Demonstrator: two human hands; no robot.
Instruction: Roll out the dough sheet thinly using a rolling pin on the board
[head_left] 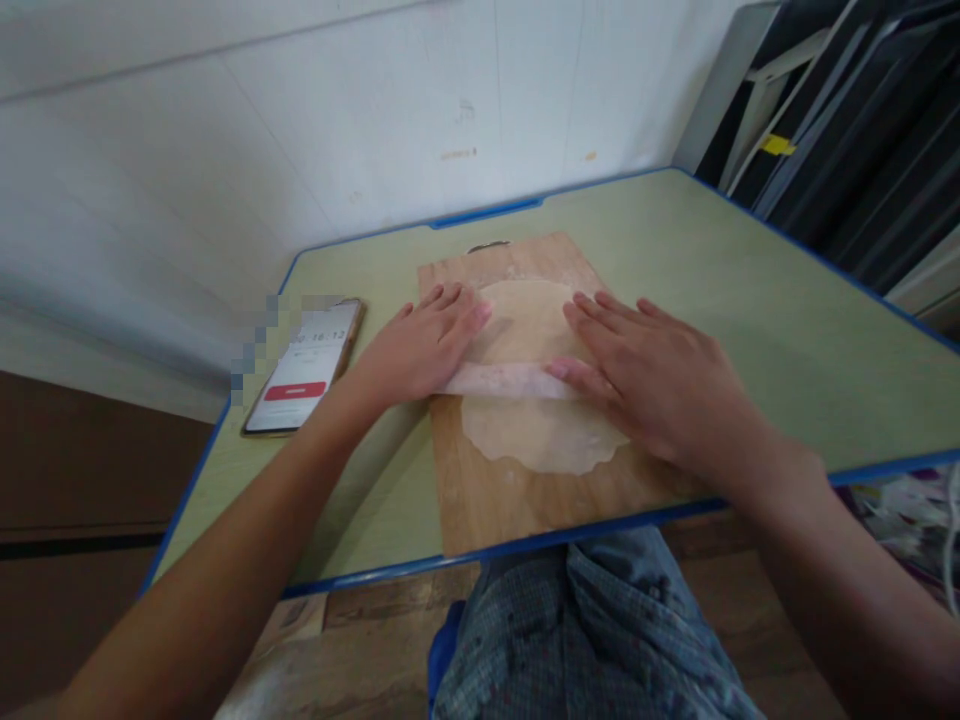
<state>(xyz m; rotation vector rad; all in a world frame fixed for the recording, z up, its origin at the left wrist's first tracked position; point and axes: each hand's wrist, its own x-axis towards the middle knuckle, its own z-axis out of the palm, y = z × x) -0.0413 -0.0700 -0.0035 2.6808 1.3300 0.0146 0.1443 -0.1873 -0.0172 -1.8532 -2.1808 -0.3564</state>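
Dough: a thin, round, cream-coloured sheet of dough (525, 325) spread on the board, its near edge wavy, its sides partly hidden by the hands
Rolling pin: a slim, pale, cylindrical rolling pin (514, 380) lying crosswise on the dough, with dough showing both beyond it and on its near side; the right end is hidden
Left hand: the left hand (431, 345) is spread flat, palm down over the pin's left end, fingers stretched forward rather than curled round it
Right hand: the right hand (656, 370) is also laid out flat, palm down over the pin's right part, thumb along the pin and fingers reaching forward over the dough
Board: a light-brown, rectangular wooden board (495, 510) under the dough, reaching the table's near edge
Table: a pale-green table (795, 330) with a blue rim, carrying the board
Phone: a flat phone in a brownish case (300, 365), left of the board near the left forearm, its lit white screen showing digits and a red button
Wall: a whitish panelled wall (375, 130) behind the table
Right side: dark, flat upright panels (862, 130) beside the table, with a small yellow patch (778, 145)
Below: blue-grey patterned trousers (592, 640) above a brown floor (367, 630)
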